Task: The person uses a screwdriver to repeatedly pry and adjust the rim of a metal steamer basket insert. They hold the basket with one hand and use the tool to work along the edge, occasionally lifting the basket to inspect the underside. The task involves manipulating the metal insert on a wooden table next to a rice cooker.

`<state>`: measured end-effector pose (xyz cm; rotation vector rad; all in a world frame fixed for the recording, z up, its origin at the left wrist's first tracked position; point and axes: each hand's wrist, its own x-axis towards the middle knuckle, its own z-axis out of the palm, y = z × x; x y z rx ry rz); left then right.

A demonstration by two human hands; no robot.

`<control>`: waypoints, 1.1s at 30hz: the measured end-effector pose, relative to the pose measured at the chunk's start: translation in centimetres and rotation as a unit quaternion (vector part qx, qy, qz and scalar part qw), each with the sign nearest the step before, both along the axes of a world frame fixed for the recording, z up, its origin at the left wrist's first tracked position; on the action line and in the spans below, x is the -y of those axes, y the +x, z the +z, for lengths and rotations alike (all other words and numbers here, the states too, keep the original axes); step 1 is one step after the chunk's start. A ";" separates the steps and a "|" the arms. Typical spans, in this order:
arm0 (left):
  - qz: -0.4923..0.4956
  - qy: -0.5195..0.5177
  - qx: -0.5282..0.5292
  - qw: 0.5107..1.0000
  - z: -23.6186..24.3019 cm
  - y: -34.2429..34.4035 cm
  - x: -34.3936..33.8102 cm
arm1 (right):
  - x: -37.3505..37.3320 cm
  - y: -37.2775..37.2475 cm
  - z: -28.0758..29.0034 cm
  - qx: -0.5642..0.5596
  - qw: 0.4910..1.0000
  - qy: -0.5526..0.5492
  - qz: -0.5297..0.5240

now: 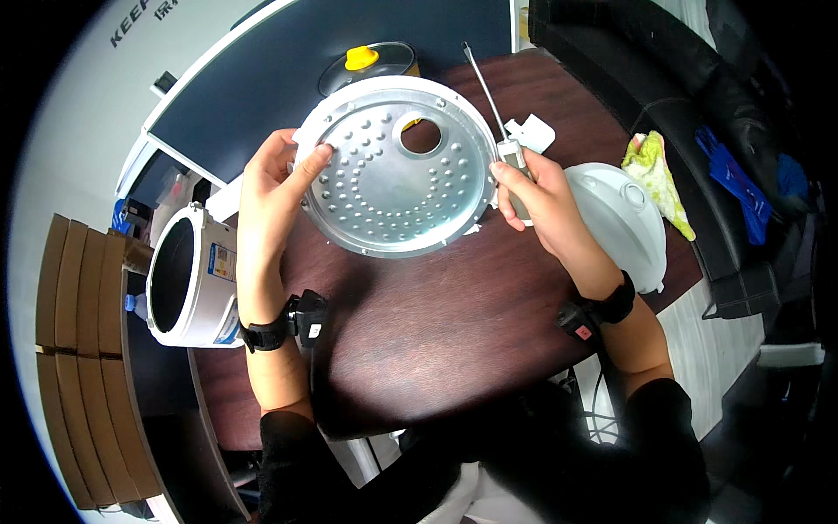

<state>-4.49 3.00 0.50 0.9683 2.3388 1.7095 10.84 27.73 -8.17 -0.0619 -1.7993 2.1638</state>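
Left hand [272,179] raised, fingers spread, thumb extended; right hand [534,188] in a closed grip; both wrists strapped.

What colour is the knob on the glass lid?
Yellow. The knob sits on the glass lid behind the metal plate; the head view shows it.

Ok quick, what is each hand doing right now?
Left hand: closed on the rim of the round metal plate, holding it up.
Right hand: closed on the screwdriver handle, also touching the plate's edge.
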 end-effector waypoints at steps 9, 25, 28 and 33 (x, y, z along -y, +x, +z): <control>-0.055 -0.003 -0.022 0.998 -0.5 -0.5 0.0 | 0.0 -0.1 0.2 -0.031 0.999 0.022 -0.033; -0.065 -0.055 -0.104 0.991 -0.1 2.1 -0.1 | 0.2 -1.4 -1.9 0.032 0.996 0.047 -0.066; -0.057 -0.063 -0.110 0.990 0.0 2.6 0.2 | 0.0 -1.4 -2.1 0.045 0.996 0.065 -0.035; -0.074 -0.062 -0.109 0.989 -0.5 3.0 0.8 | 0.3 -1.7 -2.4 0.057 0.996 0.060 -0.043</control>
